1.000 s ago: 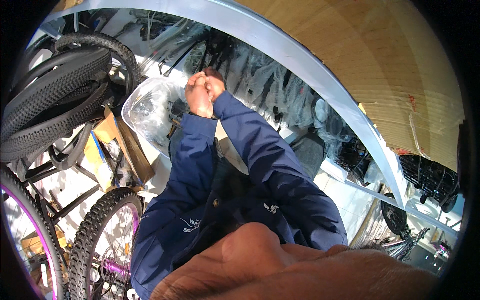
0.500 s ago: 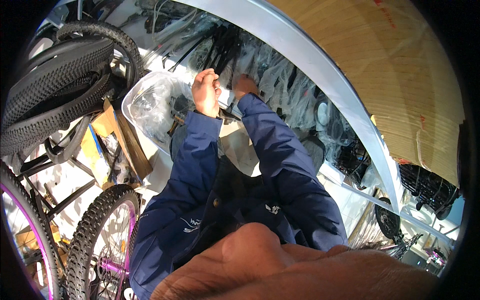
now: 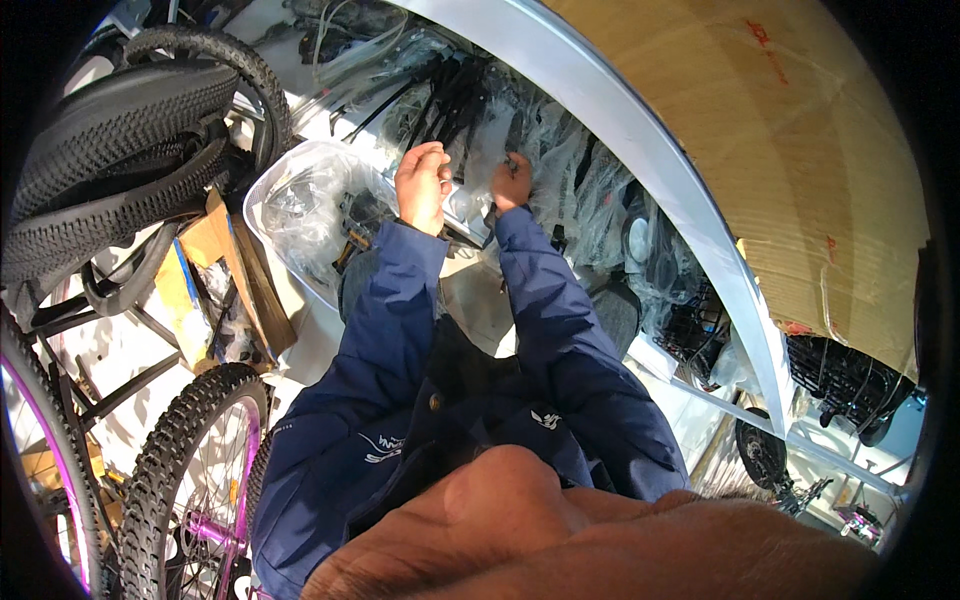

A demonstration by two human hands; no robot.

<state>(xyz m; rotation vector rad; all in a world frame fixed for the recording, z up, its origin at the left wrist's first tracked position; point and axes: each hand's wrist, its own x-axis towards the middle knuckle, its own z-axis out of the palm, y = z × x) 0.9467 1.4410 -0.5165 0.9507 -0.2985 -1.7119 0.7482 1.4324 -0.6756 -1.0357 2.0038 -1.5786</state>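
Small dark part (image 3: 510, 160), too small to ID, pinched in right hand (image 3: 512, 182), up against clear plastic bags (image 3: 560, 170) of bike parts w/ black cables (image 3: 455, 95). Left hand (image 3: 422, 185) just beside, curled into a fist; can't tell if it holds anything. Clear plastic bin (image 3: 300, 200) left of hands. Knobby tyres (image 3: 110, 140) far left, cardboard box (image 3: 790, 150) right.

Your hands reach between a clear plastic tub (image 3: 300, 205) on the left and hanging clear-bagged black parts (image 3: 590, 190) crowding the right.
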